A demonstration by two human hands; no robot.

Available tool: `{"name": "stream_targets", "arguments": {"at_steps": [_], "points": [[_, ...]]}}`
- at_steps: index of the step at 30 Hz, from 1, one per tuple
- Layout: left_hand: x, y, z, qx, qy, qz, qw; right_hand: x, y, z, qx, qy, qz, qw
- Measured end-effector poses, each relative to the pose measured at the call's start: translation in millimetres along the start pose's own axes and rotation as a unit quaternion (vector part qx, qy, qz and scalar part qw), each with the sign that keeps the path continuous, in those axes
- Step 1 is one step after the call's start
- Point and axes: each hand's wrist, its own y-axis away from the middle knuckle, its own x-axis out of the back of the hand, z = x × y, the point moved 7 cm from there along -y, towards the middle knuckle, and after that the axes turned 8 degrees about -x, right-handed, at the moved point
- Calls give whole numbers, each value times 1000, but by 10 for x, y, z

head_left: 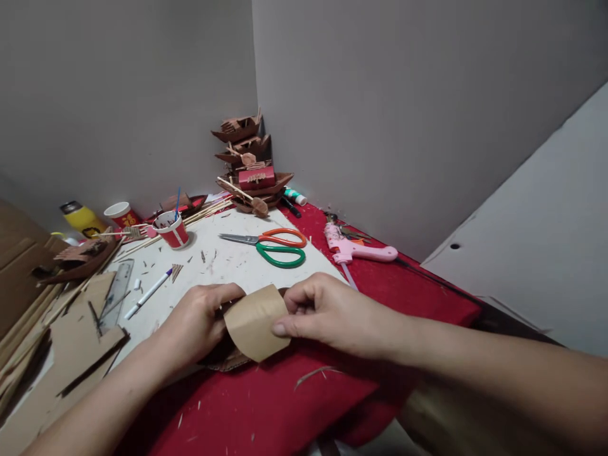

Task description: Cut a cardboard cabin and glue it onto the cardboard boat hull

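While a white pen (148, 294) lies on the white tabletop (228, 269), the left hand (202, 316) is half curled by some brown cardboard (228, 358); I can't tell what it grips. Bent tan paper (256, 324) hides part of the cardboard, between the hands. Scissors (258, 240) lie behind the paper. The right hand (327, 313) pinches the paper's right edge with thumb and bent fingers. Farther right, a pink glue gun (363, 251) lies on red cloth (422, 297).

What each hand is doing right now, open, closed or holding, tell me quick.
Left hand: curled at the brown cardboard; fingertips hidden, grip cannot be told.
Right hand: closed, holding the tan paper by its edge.
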Motion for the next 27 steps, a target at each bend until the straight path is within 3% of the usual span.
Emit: {"name": "stream_targets", "arguments": {"at_steps": [7, 11, 15, 21, 27], "points": [[-26, -28, -23, -19, 29, 1, 999, -19, -46, -10, 31, -52, -47, 997], [-41, -32, -39, -16, 35, -2, 999, -2, -55, 30, 54, -74, -8, 996], [-37, -46, 22, -36, 23, 2, 999, -16, -10, 71, 95, 60, 35, 993], [-68, -41, 73, -30, 33, -33, 998, -76, 83, 101, 182, 223, 74, 955], [-97, 3, 75, -33, 6, -59, 998, -57, 166, 50, 174, 302, 72, 934]]}}
